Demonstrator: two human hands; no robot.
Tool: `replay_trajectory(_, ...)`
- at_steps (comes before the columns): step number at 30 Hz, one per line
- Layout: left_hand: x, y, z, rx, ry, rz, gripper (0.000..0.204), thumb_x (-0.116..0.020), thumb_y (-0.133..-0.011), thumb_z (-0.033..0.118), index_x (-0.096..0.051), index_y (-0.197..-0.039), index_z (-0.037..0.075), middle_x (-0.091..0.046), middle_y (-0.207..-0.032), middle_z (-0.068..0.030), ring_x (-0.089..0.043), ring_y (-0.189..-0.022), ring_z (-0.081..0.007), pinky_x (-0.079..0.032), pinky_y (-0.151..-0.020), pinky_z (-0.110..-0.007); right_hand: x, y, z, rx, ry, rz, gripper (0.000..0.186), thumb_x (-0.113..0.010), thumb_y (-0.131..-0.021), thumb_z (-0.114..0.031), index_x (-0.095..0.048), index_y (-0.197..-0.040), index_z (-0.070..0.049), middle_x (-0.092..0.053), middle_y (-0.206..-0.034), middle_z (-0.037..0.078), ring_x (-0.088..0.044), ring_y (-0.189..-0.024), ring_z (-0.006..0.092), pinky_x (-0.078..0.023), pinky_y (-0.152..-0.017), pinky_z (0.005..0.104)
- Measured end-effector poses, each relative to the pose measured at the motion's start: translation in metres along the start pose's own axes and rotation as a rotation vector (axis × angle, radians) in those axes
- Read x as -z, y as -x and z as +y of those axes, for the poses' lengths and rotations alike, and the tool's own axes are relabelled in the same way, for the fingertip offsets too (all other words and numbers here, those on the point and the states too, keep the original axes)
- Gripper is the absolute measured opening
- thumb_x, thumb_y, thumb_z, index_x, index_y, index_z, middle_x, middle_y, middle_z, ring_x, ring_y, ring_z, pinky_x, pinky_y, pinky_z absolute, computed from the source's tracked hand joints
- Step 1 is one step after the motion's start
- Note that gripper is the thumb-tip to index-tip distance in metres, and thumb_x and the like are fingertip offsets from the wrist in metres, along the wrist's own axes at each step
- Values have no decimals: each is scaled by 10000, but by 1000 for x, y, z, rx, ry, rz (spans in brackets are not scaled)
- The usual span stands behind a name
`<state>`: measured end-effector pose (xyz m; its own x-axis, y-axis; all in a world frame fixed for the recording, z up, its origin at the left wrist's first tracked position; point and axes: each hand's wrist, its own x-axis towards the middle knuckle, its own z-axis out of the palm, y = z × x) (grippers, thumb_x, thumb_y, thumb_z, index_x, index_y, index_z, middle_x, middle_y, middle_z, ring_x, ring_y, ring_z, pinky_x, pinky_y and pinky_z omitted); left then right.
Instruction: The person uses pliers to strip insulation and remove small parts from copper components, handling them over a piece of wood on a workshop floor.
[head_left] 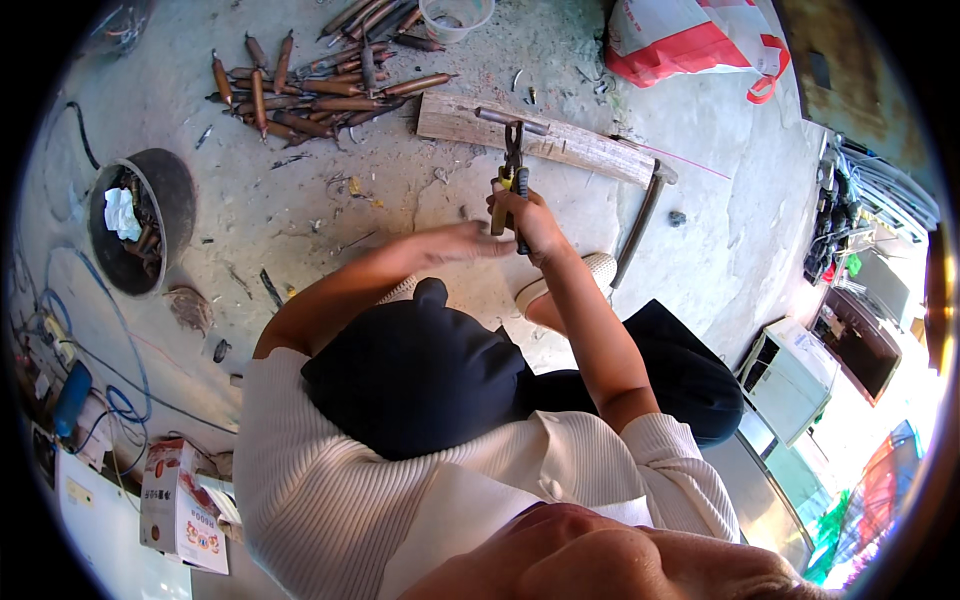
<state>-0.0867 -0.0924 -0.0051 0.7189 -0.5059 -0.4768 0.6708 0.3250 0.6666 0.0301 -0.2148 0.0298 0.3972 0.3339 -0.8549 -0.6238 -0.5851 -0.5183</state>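
My right hand [530,222] is closed round the handles of black-and-yellow pliers [515,158], whose jaws are at a short grey metal tube [494,117] on a worn wooden board [580,150]. My left hand [466,242], slightly blurred, reaches in just left of the pliers with fingers stretched out. A hammer [636,222] leans at the board's right end, head up on the wood. Behind my hands, to the upper left, lies a pile of copper-coloured cylinders [330,104] with narrow ends.
A black bucket [175,225] of scrap is at left, near hoses [125,330] and a cardboard box [180,500]. A clear plastic tub [455,25] and red-and-white bag [665,55] lie at the back. Appliances [790,375] and piled metal [840,210] line the right.
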Motion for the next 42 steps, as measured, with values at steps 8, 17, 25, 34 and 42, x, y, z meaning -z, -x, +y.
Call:
replay_trajectory(8,-29,-10,-3,-215,237,24,850,-688,-797,577,-380,-1339,-1,-483,-1277,-44,-389,-1234,-152,-302,-1048,-324,-4,-14,20,-39,6,71,376,-645,-863,-377,-616,-985,-22,-597,-851,52,-532,-774,152,-439,-713,306)
replay_trajectory(17,-26,-20,-7,-253,181,113,490,-713,-815,405,-621,-1110,25,-642,-1097,-74,-574,-1060,-175,-430,-941,-315,2,-7,3,-123,76,-41,402,-660,-870,-370,-570,-1043,-17,-580,-908,52,-545,-798,144,-459,-701,295)
replay_trajectory(25,-26,-33,-16,-275,61,206,557,-708,-774,460,-630,-1075,-1,-647,-1015,-87,-601,-958,-197,-466,-843,-328,-4,0,-9,-96,53,-79,347,-701,-838,-295,-556,-1031,-46,-563,-887,35,-517,-773,125,-445,-670,285)
replay_trajectory(34,-17,-36,-24,-181,-30,178,666,-733,-723,513,-617,-1111,-16,-650,-1023,-113,-604,-946,-198,-471,-815,-328,-3,-14,10,-35,125,35,236,-655,-860,-201,-591,-1010,-31,-587,-865,38,-530,-770,144,-451,-692,300)
replay_trajectory(42,36,7,48,-74,-834,572,583,-753,-743,448,-614,-1169,75,-692,-875,-108,-657,-800,-305,-510,-772,-364,0,-8,7,73,384,65,455,-657,-825,-257,-546,-1147,44,-631,-897,102,-580,-824,181,-470,-757,321)
